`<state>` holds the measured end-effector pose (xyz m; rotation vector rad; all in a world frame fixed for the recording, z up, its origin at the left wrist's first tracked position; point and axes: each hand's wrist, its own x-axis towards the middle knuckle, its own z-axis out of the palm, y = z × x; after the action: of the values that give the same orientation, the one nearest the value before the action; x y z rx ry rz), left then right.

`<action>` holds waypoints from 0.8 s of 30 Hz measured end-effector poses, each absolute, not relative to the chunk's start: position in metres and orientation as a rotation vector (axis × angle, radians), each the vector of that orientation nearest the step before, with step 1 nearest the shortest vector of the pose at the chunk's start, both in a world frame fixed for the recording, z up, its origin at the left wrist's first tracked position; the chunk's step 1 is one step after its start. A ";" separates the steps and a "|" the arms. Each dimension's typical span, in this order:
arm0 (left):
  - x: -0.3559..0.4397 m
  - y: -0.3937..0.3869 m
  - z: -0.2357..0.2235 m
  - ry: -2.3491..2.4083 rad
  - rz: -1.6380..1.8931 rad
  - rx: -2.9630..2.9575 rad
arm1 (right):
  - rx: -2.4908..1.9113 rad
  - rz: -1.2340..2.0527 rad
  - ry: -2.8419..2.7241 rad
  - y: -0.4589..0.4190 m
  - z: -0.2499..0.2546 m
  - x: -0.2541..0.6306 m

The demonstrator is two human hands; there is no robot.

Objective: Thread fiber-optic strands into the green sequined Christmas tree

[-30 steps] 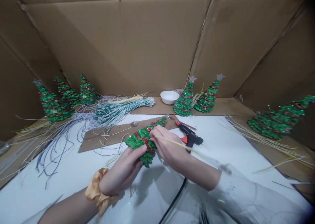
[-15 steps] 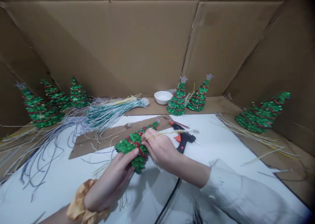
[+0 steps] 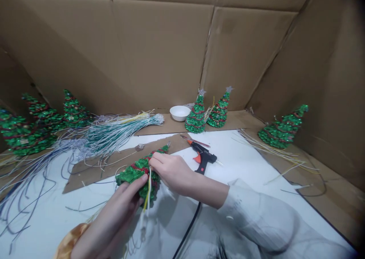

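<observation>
A small green Christmas tree (image 3: 129, 174), wound with red garland, lies tilted with its tip toward the upper right. My left hand (image 3: 127, 204) is closed around its lower side, thumb pressed on the garland. At the tree's near flank my right hand (image 3: 169, 172) pinches a pair of yellow and white wires (image 3: 148, 198), fingertips against the branches. The wires hang down in front of the tree to a pale, blurred end. Right of the hand, a black and orange glue gun (image 3: 203, 156) lies on the white table.
Finished-looking trees (image 3: 195, 114) stand at the back, left and right (image 3: 283, 127). A bundle of green and white wires (image 3: 119, 131) lies back left, beside loose purple wires (image 3: 45, 175). There is a white bowl (image 3: 179, 113), a cardboard strip (image 3: 85, 174) and cardboard walls (image 3: 159, 54).
The wires in my right hand, which stuck out to the right, now hang down in front of the tree. The view has turned slightly right, shifting everything left.
</observation>
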<state>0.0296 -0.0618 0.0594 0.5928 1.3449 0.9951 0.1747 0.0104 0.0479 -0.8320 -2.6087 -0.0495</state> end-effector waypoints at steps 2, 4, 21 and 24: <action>0.030 -0.062 0.061 1.373 0.990 0.619 | -0.821 -0.015 -2.599 0.013 0.045 0.176; 0.030 -0.061 0.062 1.408 0.985 0.635 | -0.811 0.012 -2.586 0.014 0.042 0.176; 0.025 -0.057 0.061 1.343 0.900 0.742 | -0.864 0.030 -2.624 0.012 0.046 0.182; 0.028 -0.057 0.064 1.363 0.920 0.737 | -0.910 0.138 -2.567 0.011 0.045 0.181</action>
<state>0.0281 -0.0570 0.0641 0.7374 1.3635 0.9201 0.1809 0.0108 0.0451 -0.9099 -2.5666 0.1379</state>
